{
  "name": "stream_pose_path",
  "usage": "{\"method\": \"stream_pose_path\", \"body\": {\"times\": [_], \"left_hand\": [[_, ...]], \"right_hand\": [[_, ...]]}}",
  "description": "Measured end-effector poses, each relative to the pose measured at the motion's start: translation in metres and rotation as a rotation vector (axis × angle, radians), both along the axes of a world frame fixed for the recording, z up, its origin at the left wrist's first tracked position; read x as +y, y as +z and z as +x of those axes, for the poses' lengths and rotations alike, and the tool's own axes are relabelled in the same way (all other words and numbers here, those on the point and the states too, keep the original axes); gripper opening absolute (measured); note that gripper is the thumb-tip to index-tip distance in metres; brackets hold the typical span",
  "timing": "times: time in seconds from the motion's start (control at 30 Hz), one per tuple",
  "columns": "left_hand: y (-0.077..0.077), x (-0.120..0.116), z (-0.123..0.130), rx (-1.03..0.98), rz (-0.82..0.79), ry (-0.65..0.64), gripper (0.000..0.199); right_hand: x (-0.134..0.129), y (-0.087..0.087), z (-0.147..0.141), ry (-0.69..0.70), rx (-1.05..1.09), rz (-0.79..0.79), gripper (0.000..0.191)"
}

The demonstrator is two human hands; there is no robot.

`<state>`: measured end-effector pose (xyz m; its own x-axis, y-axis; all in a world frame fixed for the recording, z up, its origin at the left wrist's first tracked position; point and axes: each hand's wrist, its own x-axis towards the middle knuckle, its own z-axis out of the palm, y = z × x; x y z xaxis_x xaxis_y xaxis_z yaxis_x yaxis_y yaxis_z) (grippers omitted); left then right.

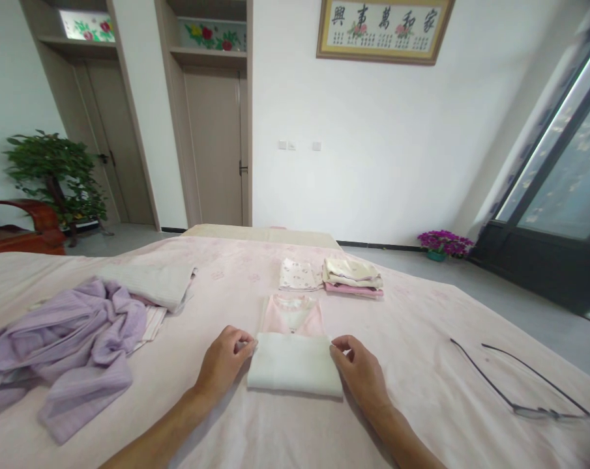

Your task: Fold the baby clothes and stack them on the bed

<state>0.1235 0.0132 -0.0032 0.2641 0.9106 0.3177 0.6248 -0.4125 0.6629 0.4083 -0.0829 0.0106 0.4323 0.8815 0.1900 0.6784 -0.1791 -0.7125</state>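
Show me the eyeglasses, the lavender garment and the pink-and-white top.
Eyeglasses (528, 412), head view: on a lens.
Lavender garment (87, 326), head view: on its crumpled middle.
Pink-and-white top (296, 365), head view: on its folded part.

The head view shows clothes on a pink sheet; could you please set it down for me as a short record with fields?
Surface: pink sheet
Garment in hand: pink-and-white garment, pale part folded up, pink neckline at the far end
Left hand: pinching the fold's upper left corner
Right hand: pinching the fold's upper right corner
Folded clothes: stack beyond the garment, slightly right; patterned piece on the stack's left
Loose clothes: purple garment, crumpled, at left
Other: glasses at right, temples open
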Motion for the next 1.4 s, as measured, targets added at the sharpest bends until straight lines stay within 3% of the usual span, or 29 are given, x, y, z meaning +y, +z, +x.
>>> {"method": "stream_pose_path", "body": {"times": [0.43,0.63,0.8,1.03,1.27,1.4], "left_hand": [[0.015,-0.01,0.013,0.297,0.097,0.038,0.019],[0.026,-0.007,0.029,0.551,0.135,0.051,0.038],[0.03,-0.004,0.036,0.664,0.178,0.054,0.028],[0.03,-0.003,0.029,0.588,0.258,0.105,0.027],[0.025,0.002,0.025,0.321,0.031,0.05,0.021],[0.027,0.003,0.027,0.313,-0.017,0.036,0.025]], "right_hand": [[0.006,0.007,-0.012,-0.029,-0.124,-0.17,0.02],[0.009,0.003,-0.015,-0.016,-0.222,-0.13,0.014],[0.008,0.0,-0.015,-0.015,-0.207,-0.099,0.014],[0.007,-0.003,-0.016,0.007,-0.194,-0.009,0.018],[0.01,-0.005,-0.012,0.034,-0.039,-0.029,0.013],[0.013,-0.008,-0.011,0.043,-0.035,-0.044,0.034]]}}
